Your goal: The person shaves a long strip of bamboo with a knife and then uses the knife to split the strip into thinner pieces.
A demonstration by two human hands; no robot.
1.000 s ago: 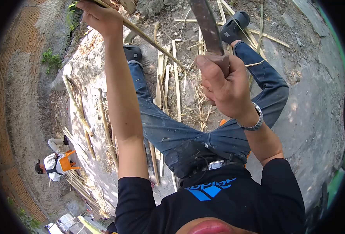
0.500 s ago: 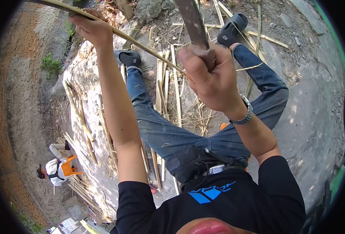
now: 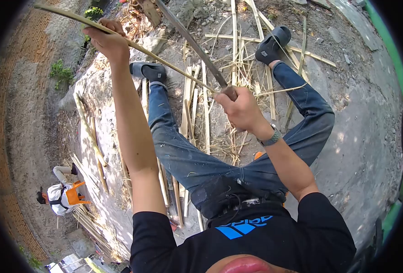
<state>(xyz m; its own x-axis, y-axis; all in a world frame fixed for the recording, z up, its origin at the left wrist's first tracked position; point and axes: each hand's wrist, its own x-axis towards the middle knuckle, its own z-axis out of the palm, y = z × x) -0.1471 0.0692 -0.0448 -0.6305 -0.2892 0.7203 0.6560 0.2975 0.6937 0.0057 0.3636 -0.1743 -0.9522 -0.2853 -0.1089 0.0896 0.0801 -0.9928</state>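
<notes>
Slender strip (image 3: 165, 63), bamboo by its look, slants from far left towards the middle, its upper part gripped between the thumb and fingers of the left hand (image 3: 108, 40). Its near end reaches the right hand (image 3: 243, 110), whose fingers are wrapped around the handle of a long blade (image 3: 193, 44); whether strip and hand touch, I cannot tell. It should be light, springy and stiff enough lengthwise, with possibly sharp edges; a flat-faced pinch near mid-length would suit it. Farther out, pale strips (image 3: 206, 113) lie between the legs (image 3: 172, 132).
</notes>
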